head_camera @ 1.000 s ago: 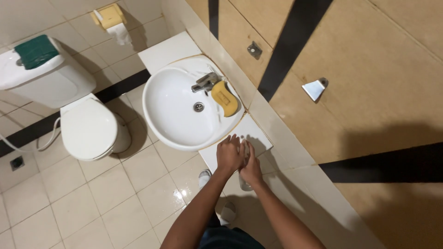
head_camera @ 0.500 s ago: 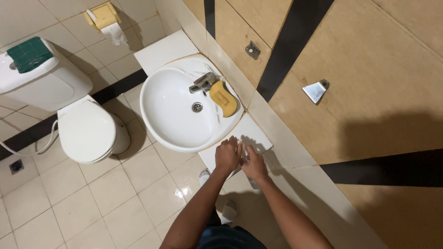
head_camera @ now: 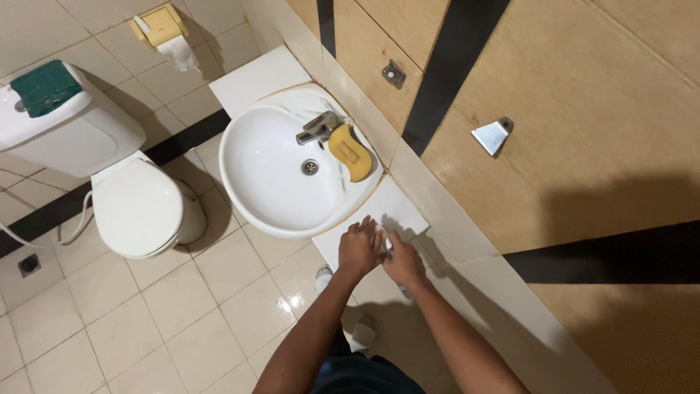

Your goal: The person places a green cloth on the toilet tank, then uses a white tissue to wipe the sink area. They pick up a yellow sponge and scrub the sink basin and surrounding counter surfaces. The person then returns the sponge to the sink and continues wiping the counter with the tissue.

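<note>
Compared with half a second ago, the left hand (head_camera: 359, 248) and the right hand (head_camera: 403, 260) are found in nearly the same spot, pressed side by side on the flat white tiled ledge (head_camera: 397, 208) just beside the round white ceramic washbasin (head_camera: 266, 171); the fingers of the left are now spread a little wider. Whether anything is gripped between the hands cannot be told — only a small pale glint is seen where they meet. A yellow kidney-shaped soap dish (head_camera: 351, 152) is set on the basin rim beside the metal tap (head_camera: 318, 128). Further left a white toilet (head_camera: 138, 208) is seen, a folded green cloth (head_camera: 45, 87) laid on its cistern — well apart from the hands.
</note>
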